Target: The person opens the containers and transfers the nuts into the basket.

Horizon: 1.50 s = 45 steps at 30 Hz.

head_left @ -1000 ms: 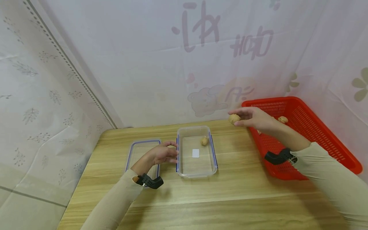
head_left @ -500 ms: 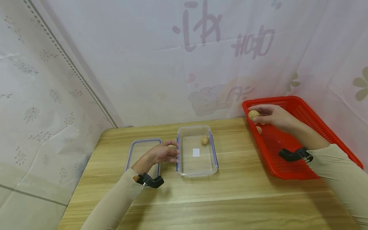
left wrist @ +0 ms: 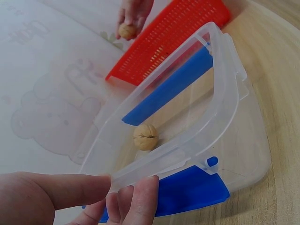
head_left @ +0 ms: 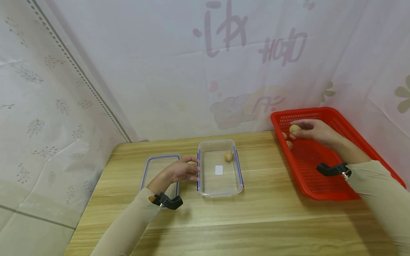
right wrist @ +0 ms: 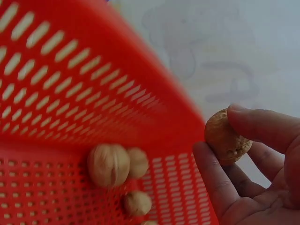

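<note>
My right hand pinches a walnut between thumb and fingers, over the far left part of a red plastic basket. Several more walnuts lie in the basket, below the held one. With its thumb and fingertips, my left hand grips the left edge of a clear food container at its blue clip. Inside the container, near its far right corner, sits one walnut, also visible in the left wrist view. A small white label shows on its floor.
A clear lid with a blue seal lies left of the container, partly under my left forearm. The wooden table meets a printed white curtain at the back. The basket's raised walls stand at the right.
My right hand has moved right, carrying the walnut from outside the basket's left rim to above its inside. The left hand and container stay in place.
</note>
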{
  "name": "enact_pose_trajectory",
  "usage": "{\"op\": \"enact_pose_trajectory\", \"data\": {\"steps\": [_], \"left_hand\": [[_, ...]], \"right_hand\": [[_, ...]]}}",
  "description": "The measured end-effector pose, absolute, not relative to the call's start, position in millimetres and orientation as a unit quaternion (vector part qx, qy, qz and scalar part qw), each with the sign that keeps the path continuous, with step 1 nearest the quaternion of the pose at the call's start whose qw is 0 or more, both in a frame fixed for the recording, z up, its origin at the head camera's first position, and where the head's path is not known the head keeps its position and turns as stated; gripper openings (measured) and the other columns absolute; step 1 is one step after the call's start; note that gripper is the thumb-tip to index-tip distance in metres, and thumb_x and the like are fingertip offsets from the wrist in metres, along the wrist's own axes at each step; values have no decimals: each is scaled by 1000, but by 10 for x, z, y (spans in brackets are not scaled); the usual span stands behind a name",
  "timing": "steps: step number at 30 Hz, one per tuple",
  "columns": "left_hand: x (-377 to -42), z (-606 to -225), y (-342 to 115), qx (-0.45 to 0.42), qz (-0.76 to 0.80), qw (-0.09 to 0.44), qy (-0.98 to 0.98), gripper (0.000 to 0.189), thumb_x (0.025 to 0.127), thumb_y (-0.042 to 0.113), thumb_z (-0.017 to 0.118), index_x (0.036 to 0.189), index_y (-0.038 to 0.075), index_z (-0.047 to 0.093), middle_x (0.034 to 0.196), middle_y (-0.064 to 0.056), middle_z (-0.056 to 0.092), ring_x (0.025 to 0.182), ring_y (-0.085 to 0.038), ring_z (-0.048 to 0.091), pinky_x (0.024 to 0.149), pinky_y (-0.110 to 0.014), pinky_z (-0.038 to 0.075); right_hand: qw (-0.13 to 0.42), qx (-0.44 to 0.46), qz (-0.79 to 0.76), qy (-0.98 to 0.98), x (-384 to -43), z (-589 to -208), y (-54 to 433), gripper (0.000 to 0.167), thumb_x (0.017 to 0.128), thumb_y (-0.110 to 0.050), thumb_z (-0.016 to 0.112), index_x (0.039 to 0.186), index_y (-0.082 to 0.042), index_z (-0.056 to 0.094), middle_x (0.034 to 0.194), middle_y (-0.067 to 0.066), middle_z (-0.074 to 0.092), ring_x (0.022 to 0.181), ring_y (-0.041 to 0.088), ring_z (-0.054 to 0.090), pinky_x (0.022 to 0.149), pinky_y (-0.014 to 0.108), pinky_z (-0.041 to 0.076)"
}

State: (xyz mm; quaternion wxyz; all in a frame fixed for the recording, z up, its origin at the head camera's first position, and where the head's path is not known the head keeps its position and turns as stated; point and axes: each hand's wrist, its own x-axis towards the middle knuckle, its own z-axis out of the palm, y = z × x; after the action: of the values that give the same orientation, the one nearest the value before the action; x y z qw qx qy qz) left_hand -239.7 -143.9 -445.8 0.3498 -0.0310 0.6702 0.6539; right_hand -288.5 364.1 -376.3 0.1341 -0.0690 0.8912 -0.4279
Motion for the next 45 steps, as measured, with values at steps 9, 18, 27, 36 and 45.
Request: {"op": "enact_pose_trajectory", "data": {"steps": [9,18,27,36,45], "left_hand": [[-2385,-4448,-1439,-24,657,348,669,43,101,-4,53,140,-9,35,91,-7,53,81,-16,58,81,-34,64],[-2385,-4441,-1443,-22,656,350,668,43,101,-4,53,140,-9,35,93,-8,53,82,-17,58,82,-33,64],[-2387,-4445,-1441,-22,658,348,668,43,101,-4,53,140,-9,36,93,-8,53,82,-16,58,83,-35,64],[-2392,-4457,-1441,-19,658,348,667,42,101,-4,52,140,-10,36,92,-7,54,82,-16,59,82,-34,64],[-2398,-4465,-1441,-19,659,348,666,42,101,-4,53,139,-10,36,92,-7,55,82,-16,60,82,-35,64]], "right_hand": [[157,-51,-389,906,-2983,-3979,3821,63,103,-31,63,151,4,41,143,27,50,124,34,48,101,44,48],[153,-54,-369,915,-3061,-4138,3922,61,100,-29,67,143,9,48,139,31,52,124,39,49,99,44,48],[148,-55,-332,930,-3107,-4281,3934,50,95,-21,73,130,11,56,121,27,61,106,33,56,82,31,53],[115,-73,-298,945,-3098,-4382,3922,50,92,-16,75,125,17,58,120,36,60,111,46,55,92,50,52],[131,-75,-308,939,-3072,-4367,3865,49,92,-12,74,126,18,55,121,37,57,112,47,52,93,52,50]]}}
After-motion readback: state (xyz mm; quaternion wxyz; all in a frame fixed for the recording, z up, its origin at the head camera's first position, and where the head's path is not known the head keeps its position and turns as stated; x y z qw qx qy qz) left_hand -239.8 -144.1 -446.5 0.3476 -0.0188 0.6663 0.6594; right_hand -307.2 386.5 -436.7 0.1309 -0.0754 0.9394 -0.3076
